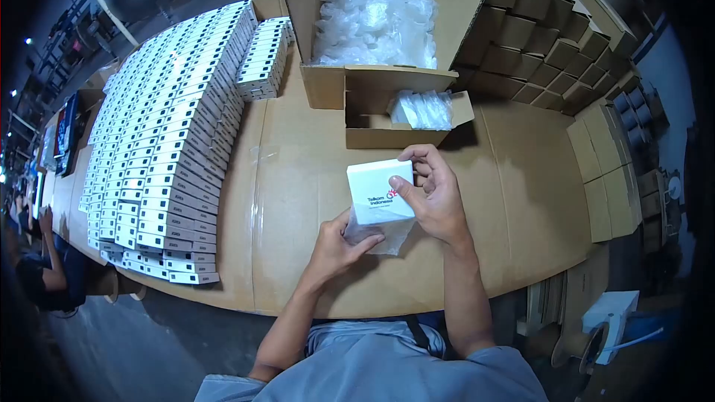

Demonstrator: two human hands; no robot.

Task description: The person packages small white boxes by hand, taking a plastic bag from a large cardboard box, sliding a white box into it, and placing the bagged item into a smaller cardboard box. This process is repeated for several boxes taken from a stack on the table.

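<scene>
A white box point(372, 182) with "Telkom Indonesia" printed on it is held over the cardboard-covered table, its lower end inside a clear plastic bag point(391, 240). My right hand point(438, 197) grips the box's right side, thumb on the front near the red logo. Around the lower left of the bag and box, my left hand point(339, 249) is closed, its thumb across the plastic. Just beyond the hands, a small open carton point(391, 138) holds plastic-wrapped items point(423, 110). Behind it, a large open carton point(324, 88) contains many clear plastic bags point(376, 22).
Stacked white boxes point(160, 149) cover the table's left side, with a smaller stack point(264, 56) beside them. Brown cartons point(540, 45) are piled at the back right, and more cartons point(603, 171) line the right edge. Another person point(52, 268) is at the far left.
</scene>
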